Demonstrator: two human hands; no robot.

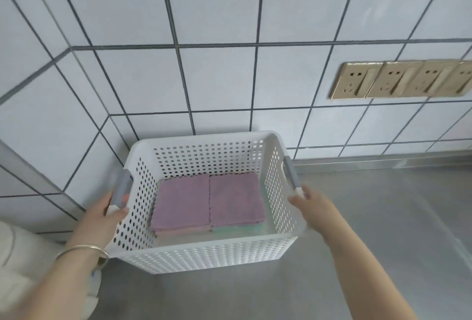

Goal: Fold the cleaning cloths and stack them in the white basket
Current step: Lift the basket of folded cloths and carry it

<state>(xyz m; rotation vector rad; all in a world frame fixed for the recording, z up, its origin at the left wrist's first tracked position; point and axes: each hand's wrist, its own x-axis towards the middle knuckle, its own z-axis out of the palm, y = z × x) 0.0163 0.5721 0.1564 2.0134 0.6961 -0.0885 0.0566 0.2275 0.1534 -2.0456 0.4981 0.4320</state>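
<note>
- White basket (204, 256): perforated plastic, lower centre of the frame, on the steel counter (383, 230) against the tiled wall (217, 77).
- Cleaning cloths (208, 202): folded, two purple ones side by side on the basket floor (pink and green layers show beneath).
- Left hand (102, 215): fingers curled round the basket's grey left handle (122, 189); bracelet (81, 250) on the wrist.
- Right hand (313, 204): at the near end of the grey right handle (291, 173); grip cannot be told.
- Gold sockets (401, 79): right of frame, on the wall.
</note>
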